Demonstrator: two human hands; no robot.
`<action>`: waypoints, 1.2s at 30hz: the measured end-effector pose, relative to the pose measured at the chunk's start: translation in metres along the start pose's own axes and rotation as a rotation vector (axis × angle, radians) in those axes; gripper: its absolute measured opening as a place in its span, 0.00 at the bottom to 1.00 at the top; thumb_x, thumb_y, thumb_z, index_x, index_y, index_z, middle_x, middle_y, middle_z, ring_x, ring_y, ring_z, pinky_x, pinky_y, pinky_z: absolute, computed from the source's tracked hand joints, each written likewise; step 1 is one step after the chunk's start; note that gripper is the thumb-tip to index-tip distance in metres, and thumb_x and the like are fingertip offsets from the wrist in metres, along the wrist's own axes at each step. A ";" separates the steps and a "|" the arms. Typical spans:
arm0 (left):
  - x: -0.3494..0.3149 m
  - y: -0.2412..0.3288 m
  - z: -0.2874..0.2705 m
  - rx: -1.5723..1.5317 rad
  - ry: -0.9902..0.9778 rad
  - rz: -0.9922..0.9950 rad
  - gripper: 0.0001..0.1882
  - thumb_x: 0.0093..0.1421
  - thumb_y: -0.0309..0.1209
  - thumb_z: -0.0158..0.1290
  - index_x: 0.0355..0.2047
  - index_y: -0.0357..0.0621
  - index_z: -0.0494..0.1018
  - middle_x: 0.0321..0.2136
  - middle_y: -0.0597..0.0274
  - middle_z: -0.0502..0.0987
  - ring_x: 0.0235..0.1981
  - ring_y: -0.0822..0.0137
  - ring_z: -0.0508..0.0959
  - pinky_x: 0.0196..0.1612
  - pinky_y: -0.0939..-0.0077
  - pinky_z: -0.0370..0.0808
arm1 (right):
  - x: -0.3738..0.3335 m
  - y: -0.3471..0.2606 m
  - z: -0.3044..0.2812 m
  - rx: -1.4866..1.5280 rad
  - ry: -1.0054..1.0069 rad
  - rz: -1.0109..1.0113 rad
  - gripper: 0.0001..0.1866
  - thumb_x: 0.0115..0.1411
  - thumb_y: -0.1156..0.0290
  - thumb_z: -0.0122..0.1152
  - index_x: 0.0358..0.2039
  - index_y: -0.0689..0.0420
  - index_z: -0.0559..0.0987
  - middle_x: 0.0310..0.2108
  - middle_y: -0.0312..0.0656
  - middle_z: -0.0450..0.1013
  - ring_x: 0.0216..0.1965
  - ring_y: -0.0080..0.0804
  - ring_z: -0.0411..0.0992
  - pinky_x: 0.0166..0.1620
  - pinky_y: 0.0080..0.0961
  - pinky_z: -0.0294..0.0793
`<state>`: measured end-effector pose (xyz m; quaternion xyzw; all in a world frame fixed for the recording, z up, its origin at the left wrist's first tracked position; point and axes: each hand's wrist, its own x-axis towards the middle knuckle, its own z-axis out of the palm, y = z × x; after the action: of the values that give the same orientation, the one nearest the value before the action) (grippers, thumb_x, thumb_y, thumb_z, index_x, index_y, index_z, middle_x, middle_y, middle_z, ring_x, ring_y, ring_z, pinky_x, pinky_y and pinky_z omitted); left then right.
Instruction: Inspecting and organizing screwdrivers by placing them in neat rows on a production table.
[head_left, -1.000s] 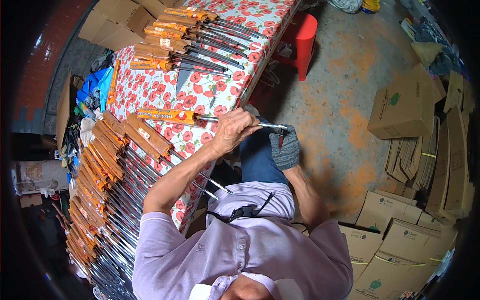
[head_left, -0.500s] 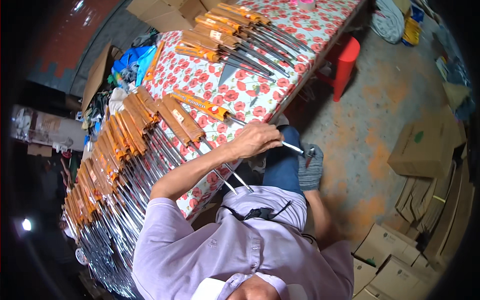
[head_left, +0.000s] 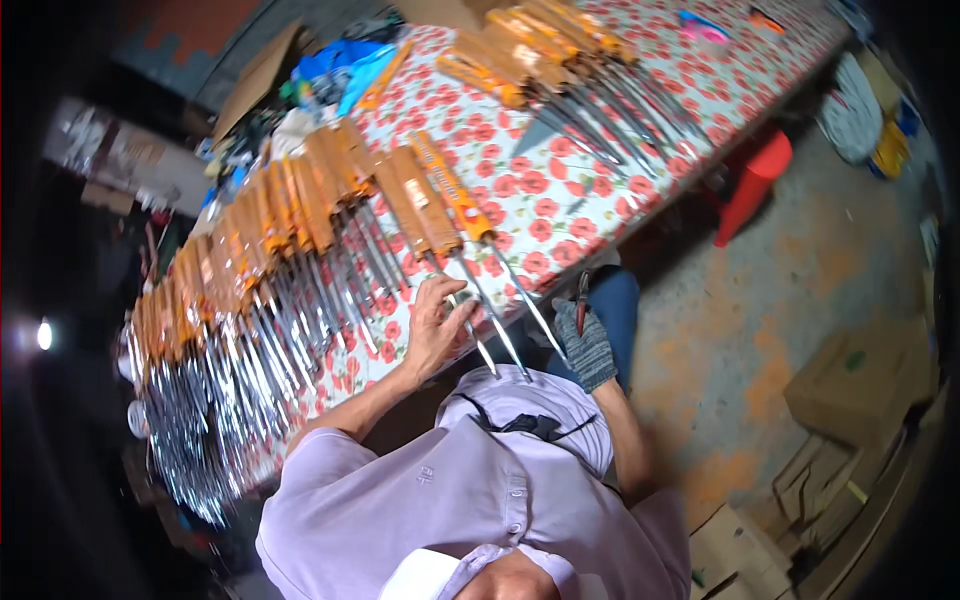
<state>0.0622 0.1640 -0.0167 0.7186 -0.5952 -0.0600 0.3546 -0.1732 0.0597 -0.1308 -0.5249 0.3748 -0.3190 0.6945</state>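
Observation:
My bare left hand (head_left: 437,325) reaches over the table's near edge, thumb and fingers apart and curved at the leftmost of three metal rods (head_left: 508,345). Whether it grips that rod is hard to make out. The rods stick out past the edge toward my shirt, their upper ends in brown and orange wrapped sleeves (head_left: 455,190). My right hand (head_left: 590,350), in a grey knit glove, is closed around a small red-handled tool (head_left: 582,312) whose tip points away from me. It sits just right of the rods' ends, by my knee.
A long row of similar sleeved rods (head_left: 230,350) covers the left side of the flowered tablecloth (head_left: 530,195). Another bundle (head_left: 590,75) lies at the far side. A red stool (head_left: 750,185) stands right of the table. Cardboard boxes (head_left: 860,380) are on the floor at right.
The rod that my left hand held out toward the gloved hand now lies beside the other two. My left hand has moved left and back; my right has shifted slightly left. The view has turned.

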 end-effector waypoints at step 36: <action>-0.135 -0.021 -0.201 -0.558 0.009 -0.679 0.21 0.66 0.28 0.53 0.59 0.40 0.71 0.27 0.73 0.72 0.27 0.80 0.68 0.28 0.79 0.68 | 0.045 -0.027 0.152 -0.157 -0.192 -0.094 0.16 0.70 0.68 0.56 0.52 0.66 0.74 0.44 0.43 0.75 0.44 0.34 0.73 0.52 0.34 0.74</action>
<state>0.1429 0.3745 0.0753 0.7505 -0.2847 -0.3285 0.4978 -0.0214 0.0900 -0.0870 -0.6227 0.3051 -0.2692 0.6683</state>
